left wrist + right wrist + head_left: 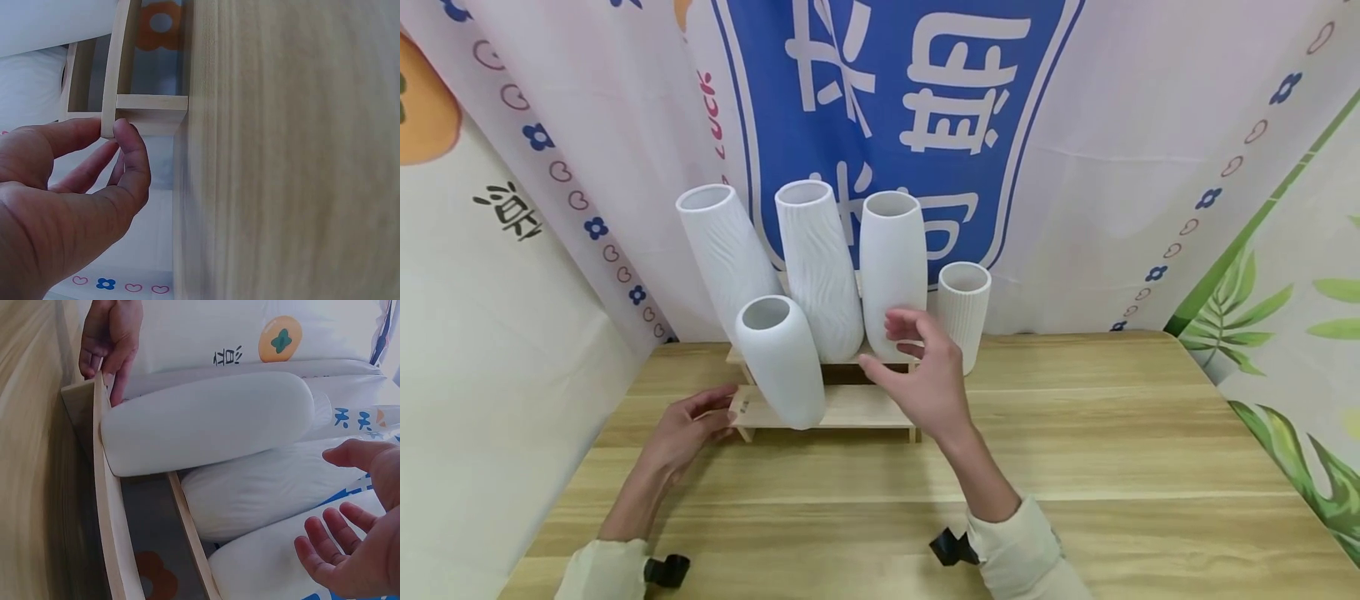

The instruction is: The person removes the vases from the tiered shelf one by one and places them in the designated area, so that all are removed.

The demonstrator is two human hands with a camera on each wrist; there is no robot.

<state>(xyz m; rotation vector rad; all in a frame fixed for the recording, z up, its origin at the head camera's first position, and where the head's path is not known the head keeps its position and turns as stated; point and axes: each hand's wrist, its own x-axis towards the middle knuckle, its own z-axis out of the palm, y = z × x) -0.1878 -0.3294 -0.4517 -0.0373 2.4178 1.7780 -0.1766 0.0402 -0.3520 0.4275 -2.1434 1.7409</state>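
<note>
Person at a wooden bench, which bears a two-tiered stand toward its back edge, with five white vases on and beside the stand. At the far left, the left hand pinches the left end of the stand's lower shelf, thumb and fingers on opposite faces of the board (the left wrist view shows this grip most plainly). Next, a tall rippled vase stands upright at the left end of the upper shelf. In front of it and slightly to the right, a smooth tapered vase stands on the lower shelf, left of its middle and close to its front edge. A second rippled vase occupies the middle of the upper shelf, and a tall smooth vase its right end. Before this last vase is the right hand, its fingers curved and parted from the thumb, gripping nothing; whether the fingertips touch the vase cannot be told. Just beyond the stand's right end, a shorter ribbed vase stands near the bench's back edge. Behind hangs a pale curtain with a blue panel of white characters.
</note>
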